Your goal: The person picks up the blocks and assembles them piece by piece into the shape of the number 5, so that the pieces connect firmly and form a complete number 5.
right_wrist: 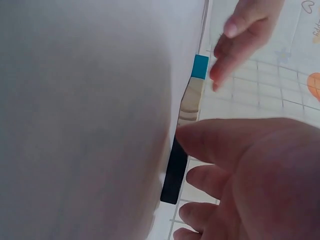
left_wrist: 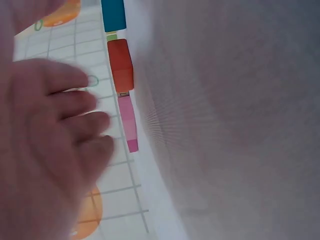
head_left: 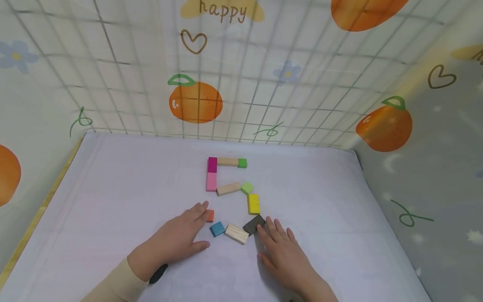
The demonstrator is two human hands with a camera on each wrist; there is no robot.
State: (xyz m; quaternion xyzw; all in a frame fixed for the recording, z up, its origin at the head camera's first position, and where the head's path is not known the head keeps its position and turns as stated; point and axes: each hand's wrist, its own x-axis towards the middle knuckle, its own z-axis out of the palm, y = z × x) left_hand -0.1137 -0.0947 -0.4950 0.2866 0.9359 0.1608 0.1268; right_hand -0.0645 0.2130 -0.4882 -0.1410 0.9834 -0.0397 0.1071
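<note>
My left hand (head_left: 177,235) hovers over or touches the table beside a small orange-red block (head_left: 210,216), its fingers extended and partly covering that block. In the left wrist view the same red block (left_wrist: 120,66) stands apart from the fingertips. My right hand (head_left: 284,255) lies by a black block (head_left: 254,225), fingers spread, the index finger at the block's right end; whether it touches cannot be told. Between the hands sit a blue block (head_left: 217,229) and a pale wood-grain block (head_left: 237,234), whose end comes close to the black one.
Beyond the hands, a yellow block (head_left: 254,204), a light green block (head_left: 247,187), two plain wooden blocks (head_left: 228,162), a pink block (head_left: 211,182), a magenta block (head_left: 212,165) and a green block (head_left: 242,163) form a bent line on the white table (head_left: 313,188). A patterned curtain (head_left: 241,63) hangs behind.
</note>
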